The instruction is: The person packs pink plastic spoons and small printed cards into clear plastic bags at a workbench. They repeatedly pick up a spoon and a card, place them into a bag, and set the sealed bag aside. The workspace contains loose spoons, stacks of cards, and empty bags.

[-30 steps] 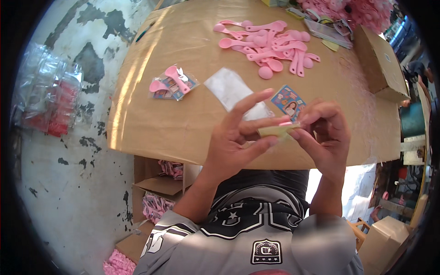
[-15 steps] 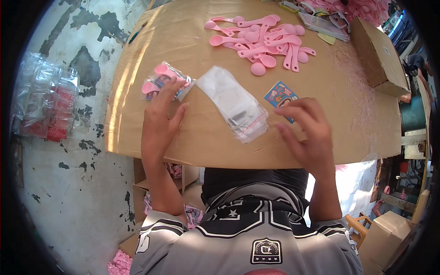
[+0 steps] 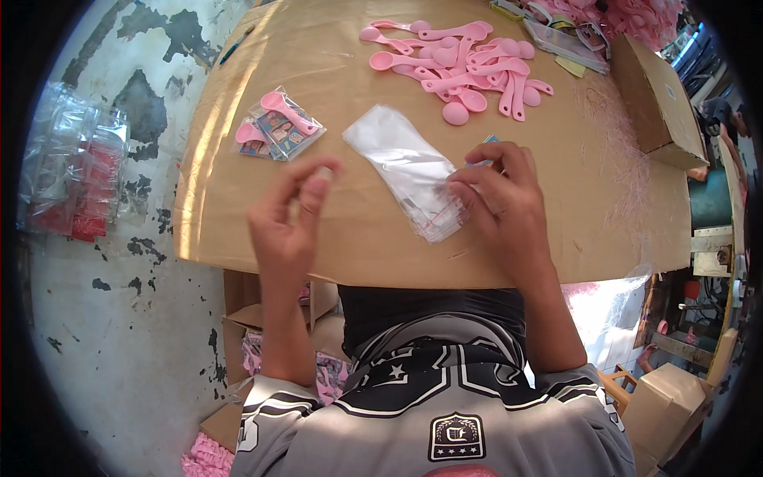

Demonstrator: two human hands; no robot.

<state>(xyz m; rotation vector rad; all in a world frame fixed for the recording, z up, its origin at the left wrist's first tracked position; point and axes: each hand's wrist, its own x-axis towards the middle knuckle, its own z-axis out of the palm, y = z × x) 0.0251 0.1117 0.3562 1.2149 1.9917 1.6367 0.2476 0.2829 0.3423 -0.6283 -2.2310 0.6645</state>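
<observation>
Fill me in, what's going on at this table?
A person is working bare-handed with pink spoons, printed cards and clear bags. The right hand is at the right edge of a stack of clear bags, partly covering a blue card; contact with the bags is hard to tell. The left hand is blurred, its grip unclear, just below the bagged spoons and cards. Loose pink spoons lie piled at the table's far side.

Patchy pale floor [image 3: 143, 350], brown tabletop [image 3: 572, 215], sunlight streak [image 3: 195, 179] at left
</observation>
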